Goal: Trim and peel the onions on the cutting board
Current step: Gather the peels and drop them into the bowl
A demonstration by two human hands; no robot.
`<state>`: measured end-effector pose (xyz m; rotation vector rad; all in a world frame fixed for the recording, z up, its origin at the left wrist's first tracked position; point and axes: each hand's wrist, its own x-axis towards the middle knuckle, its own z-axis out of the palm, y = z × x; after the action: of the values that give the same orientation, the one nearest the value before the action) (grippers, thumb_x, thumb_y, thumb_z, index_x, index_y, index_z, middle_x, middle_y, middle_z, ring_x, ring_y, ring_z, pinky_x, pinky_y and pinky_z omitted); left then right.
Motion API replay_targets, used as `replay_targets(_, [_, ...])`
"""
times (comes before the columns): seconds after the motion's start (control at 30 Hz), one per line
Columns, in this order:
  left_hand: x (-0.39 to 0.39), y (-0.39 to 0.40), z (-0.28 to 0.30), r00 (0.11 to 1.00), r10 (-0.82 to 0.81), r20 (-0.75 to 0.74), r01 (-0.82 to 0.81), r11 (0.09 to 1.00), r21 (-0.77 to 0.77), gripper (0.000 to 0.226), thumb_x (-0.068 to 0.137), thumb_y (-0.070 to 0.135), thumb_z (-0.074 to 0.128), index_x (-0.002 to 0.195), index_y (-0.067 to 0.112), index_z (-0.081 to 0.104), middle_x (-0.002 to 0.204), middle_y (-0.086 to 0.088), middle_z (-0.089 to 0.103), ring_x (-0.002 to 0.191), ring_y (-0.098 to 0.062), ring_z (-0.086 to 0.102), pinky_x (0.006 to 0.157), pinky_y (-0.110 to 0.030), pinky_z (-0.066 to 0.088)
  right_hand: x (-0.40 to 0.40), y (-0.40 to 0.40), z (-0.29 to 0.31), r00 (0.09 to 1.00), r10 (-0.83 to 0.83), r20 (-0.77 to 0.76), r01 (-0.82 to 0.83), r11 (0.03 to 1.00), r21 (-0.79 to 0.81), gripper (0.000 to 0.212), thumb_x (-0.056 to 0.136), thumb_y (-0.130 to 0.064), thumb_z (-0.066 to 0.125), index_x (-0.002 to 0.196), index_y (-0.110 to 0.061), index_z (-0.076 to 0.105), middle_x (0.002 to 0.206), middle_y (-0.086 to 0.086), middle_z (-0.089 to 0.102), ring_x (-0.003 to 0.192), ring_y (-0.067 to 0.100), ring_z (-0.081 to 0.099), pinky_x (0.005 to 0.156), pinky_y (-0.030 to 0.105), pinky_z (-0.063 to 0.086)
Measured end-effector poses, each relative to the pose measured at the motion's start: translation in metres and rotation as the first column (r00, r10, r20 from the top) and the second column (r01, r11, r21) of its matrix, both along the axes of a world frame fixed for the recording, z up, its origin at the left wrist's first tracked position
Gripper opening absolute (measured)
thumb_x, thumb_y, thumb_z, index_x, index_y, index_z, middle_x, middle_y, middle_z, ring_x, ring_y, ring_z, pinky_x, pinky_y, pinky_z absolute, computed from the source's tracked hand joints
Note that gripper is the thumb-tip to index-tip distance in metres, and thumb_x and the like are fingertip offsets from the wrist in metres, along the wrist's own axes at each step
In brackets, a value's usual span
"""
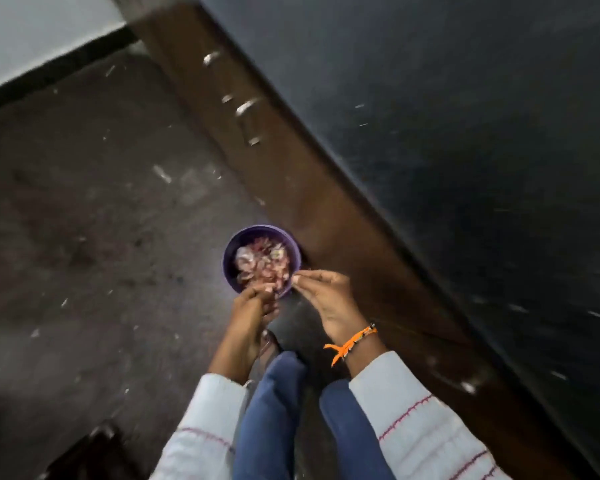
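We stand over a small purple bin [231,268] on the dark floor [84,202], set just beside the brown cabinet front [291,168] below the black countertop [465,133], and we judge it sits there to catch waste: it is heaped with reddish onion skins [262,263]. Both our hands reach down to its near rim, close together but not touching. Our left hand [253,303] has its fingers bunched over the skins, seemingly holding or letting go of a few, though the blur keeps us from telling which. Our right hand [326,296], with an orange thread band [352,342] at the wrist, pinches thumb to fingertip at the rim, on what may be a scrap of skin; we cannot be sure. The onions and the cutting board are out of view, presumably up on the counter. Pale flecks lie scattered on the floor, and our own legs and a sandal [267,344] crowd the space just behind the bin.
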<state>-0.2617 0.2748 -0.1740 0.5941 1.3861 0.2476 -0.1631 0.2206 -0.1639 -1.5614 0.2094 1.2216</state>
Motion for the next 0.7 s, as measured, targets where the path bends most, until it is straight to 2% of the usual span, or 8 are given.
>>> replay_targets(0.03, [-0.005,0.010,-0.025,0.999,0.038,-0.026,-0.038,0.999,-0.030,0.026,0.094,-0.003,0.042,0.080,0.013,0.057,0.059,0.002,0.059,0.053,-0.008,0.053,0.048,-0.012,0.046,-0.006,0.015,-0.034,1.000,0.011,0.004,-0.011,0.999,-0.048,0.010,0.079,0.015,0.061,0.079,0.007,0.066,0.064,0.004,0.065,0.063,0.010,0.062,0.064,0.014,0.051])
replay_targets(0.1, [-0.012,0.029,-0.075,0.994,0.101,-0.051,-0.105,0.992,-0.069,0.028,0.094,-0.004,0.041,0.080,0.013,0.058,0.060,0.001,0.057,0.057,-0.009,0.050,0.050,-0.011,0.047,-0.014,0.043,-0.099,0.998,0.046,0.038,-0.039,0.988,-0.150,0.016,0.079,0.014,0.062,0.094,0.017,0.063,0.066,0.006,0.065,0.057,0.006,0.061,0.059,0.012,0.050])
replay_targets(0.23, [-0.023,0.061,-0.161,0.984,0.129,-0.121,-0.136,0.989,-0.052,0.030,0.094,-0.009,0.041,0.079,0.012,0.055,0.058,0.001,0.053,0.042,0.001,0.049,0.046,-0.009,0.044,-0.023,0.086,-0.204,0.973,0.167,0.159,-0.121,0.956,-0.266,0.021,0.078,0.009,0.067,0.099,0.014,0.065,0.091,0.020,0.066,0.065,0.010,0.055,0.060,0.014,0.047])
replay_targets(0.37, [-0.034,0.089,-0.218,0.988,0.092,-0.123,-0.096,0.995,-0.033,0.028,0.089,-0.018,0.039,0.093,0.005,0.055,0.073,-0.002,0.061,0.056,-0.005,0.059,0.050,-0.009,0.047,-0.023,0.114,-0.268,0.907,0.325,0.269,-0.223,0.911,-0.348,0.025,0.087,0.004,0.056,0.111,0.008,0.064,0.104,0.006,0.062,0.084,0.012,0.056,0.066,0.018,0.045])
replay_targets(0.47, [-0.038,0.101,-0.236,0.991,0.073,-0.110,-0.077,0.996,-0.034,0.032,0.089,-0.019,0.038,0.099,0.005,0.055,0.082,-0.005,0.062,0.067,-0.009,0.061,0.053,-0.011,0.051,-0.017,0.119,-0.291,0.812,0.481,0.330,-0.312,0.836,-0.452,0.028,0.088,0.007,0.048,0.110,0.007,0.065,0.105,0.011,0.066,0.078,0.015,0.061,0.070,0.018,0.047])
replay_targets(0.57, [-0.034,0.107,-0.238,0.983,0.091,-0.161,-0.100,0.994,-0.053,0.020,0.089,-0.010,0.050,0.079,0.006,0.058,0.068,-0.007,0.063,0.051,-0.009,0.063,0.048,-0.015,0.052,-0.013,0.122,-0.295,0.771,0.507,0.386,-0.272,0.810,-0.519,0.010,0.077,0.004,0.066,0.084,0.002,0.073,0.090,0.020,0.072,0.080,0.027,0.068,0.081,0.037,0.056])
replay_targets(0.63, [-0.031,0.108,-0.235,0.976,0.035,-0.213,-0.042,0.999,-0.029,0.024,0.091,0.008,0.058,0.067,0.011,0.056,0.054,-0.002,0.058,0.040,-0.008,0.055,0.042,-0.018,0.046,-0.011,0.123,-0.283,0.739,0.524,0.424,-0.245,0.794,-0.556,0.005,0.071,-0.004,0.075,0.076,-0.002,0.073,0.082,0.011,0.072,0.077,0.024,0.067,0.075,0.033,0.054])
replay_targets(0.7, [-0.027,0.109,-0.230,0.963,0.006,-0.271,0.002,1.000,0.029,0.032,0.088,0.018,0.061,0.058,0.015,0.052,0.051,0.001,0.054,0.045,-0.012,0.049,0.049,-0.023,0.041,-0.010,0.125,-0.265,0.707,0.537,0.460,-0.245,0.797,-0.552,0.005,0.073,-0.006,0.074,0.071,-0.008,0.069,0.076,0.004,0.067,0.074,0.017,0.061,0.070,0.028,0.049])
